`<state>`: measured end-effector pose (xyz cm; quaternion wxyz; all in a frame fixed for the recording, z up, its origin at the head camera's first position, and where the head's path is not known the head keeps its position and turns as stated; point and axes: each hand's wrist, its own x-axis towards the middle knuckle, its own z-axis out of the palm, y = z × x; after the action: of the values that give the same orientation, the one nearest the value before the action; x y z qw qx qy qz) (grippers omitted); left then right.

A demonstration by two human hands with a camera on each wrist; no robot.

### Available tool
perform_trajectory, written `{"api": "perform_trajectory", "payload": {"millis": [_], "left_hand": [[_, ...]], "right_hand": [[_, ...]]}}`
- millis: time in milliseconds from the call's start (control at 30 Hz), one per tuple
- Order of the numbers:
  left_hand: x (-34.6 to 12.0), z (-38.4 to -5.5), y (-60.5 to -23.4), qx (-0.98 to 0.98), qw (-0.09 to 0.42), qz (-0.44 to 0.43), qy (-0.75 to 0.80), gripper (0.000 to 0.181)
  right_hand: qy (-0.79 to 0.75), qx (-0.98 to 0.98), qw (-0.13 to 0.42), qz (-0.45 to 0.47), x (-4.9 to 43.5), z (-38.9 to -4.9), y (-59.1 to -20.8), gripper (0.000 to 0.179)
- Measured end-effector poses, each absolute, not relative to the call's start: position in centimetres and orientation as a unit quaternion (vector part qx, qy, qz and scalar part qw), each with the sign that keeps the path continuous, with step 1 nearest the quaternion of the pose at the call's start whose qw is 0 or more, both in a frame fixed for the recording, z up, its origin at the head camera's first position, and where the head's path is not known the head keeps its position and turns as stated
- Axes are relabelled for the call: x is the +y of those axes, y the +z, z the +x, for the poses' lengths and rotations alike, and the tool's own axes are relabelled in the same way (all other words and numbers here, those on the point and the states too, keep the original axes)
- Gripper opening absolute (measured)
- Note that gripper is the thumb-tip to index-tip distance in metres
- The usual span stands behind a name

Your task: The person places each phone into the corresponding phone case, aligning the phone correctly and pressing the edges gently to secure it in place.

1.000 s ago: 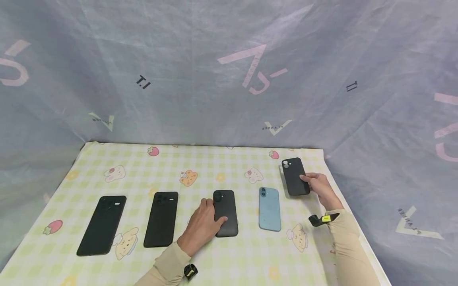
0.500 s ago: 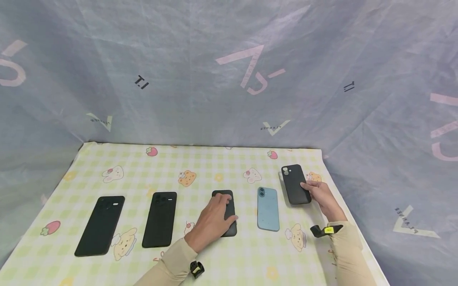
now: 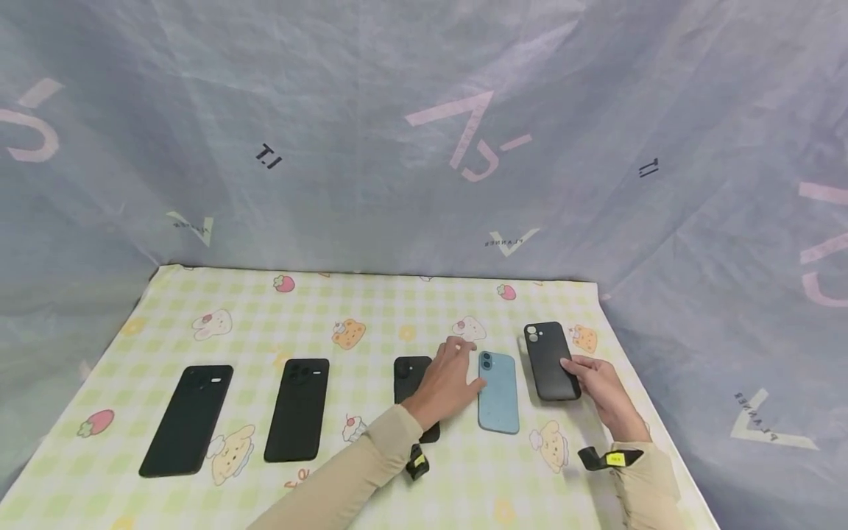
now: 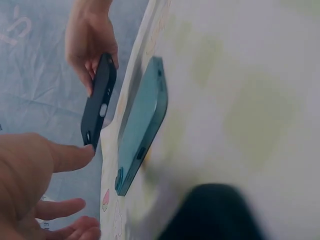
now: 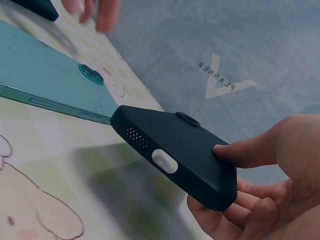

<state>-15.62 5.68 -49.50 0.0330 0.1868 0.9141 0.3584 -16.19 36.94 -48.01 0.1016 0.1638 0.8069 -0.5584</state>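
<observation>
My right hand (image 3: 604, 390) pinches a black phone case (image 3: 551, 362) by its right side, thumb on the back and fingers beneath. The case is raised above the table at the right; its camera cutouts and port opening (image 5: 164, 161) show. A light blue phone (image 3: 500, 403) lies back-up just left of it. Over that phone's left edge hovers my left hand (image 3: 445, 384), fingers loosely spread and holding nothing. In the left wrist view its thumb (image 4: 72, 157) is apart from the blue phone. My left hand and wrist partly cover a black phone (image 3: 407, 377) lying on the table.
Two more black phones or cases, one at the far left (image 3: 188, 419) and one left of centre (image 3: 297, 412), lie flat on the checked tablecloth (image 3: 384, 302). A grey-blue fabric wall (image 3: 298, 206) stands behind the table and along its right side.
My left hand has left the middle black phone and moved right to the blue phone. My right hand has brought the phone case slightly nearer to me.
</observation>
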Motion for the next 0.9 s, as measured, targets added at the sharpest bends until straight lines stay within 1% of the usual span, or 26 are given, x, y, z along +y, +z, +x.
{"api": "perform_trajectory", "payload": {"millis": [267, 400, 500, 733, 900], "left_hand": [[7.2, -18.7, -49.5, 0.931, 0.087, 0.220, 0.277, 0.079], [8.0, -19.4, -49.4, 0.935, 0.112, 0.238, 0.237, 0.091], [8.3, -19.8, -49.2, 0.940, 0.120, 0.244, 0.206, 0.100], [8.6, -19.9, -48.7, 0.941, 0.133, 0.267, 0.161, 0.100], [8.9, -19.7, -48.5, 0.933, 0.147, 0.299, 0.133, 0.105]], "right_hand": [[-0.570, 0.798, 0.100, 0.166, 35.9, -14.6, -48.4, 0.056], [-0.567, 0.801, 0.096, 0.167, 36.0, -14.2, -48.1, 0.056], [-0.568, 0.801, 0.092, 0.168, 36.1, -14.1, -47.8, 0.055], [-0.565, 0.802, 0.090, 0.173, 36.1, -14.0, -47.6, 0.056], [-0.559, 0.803, 0.092, 0.183, 36.3, -13.7, -47.5, 0.062]]}}
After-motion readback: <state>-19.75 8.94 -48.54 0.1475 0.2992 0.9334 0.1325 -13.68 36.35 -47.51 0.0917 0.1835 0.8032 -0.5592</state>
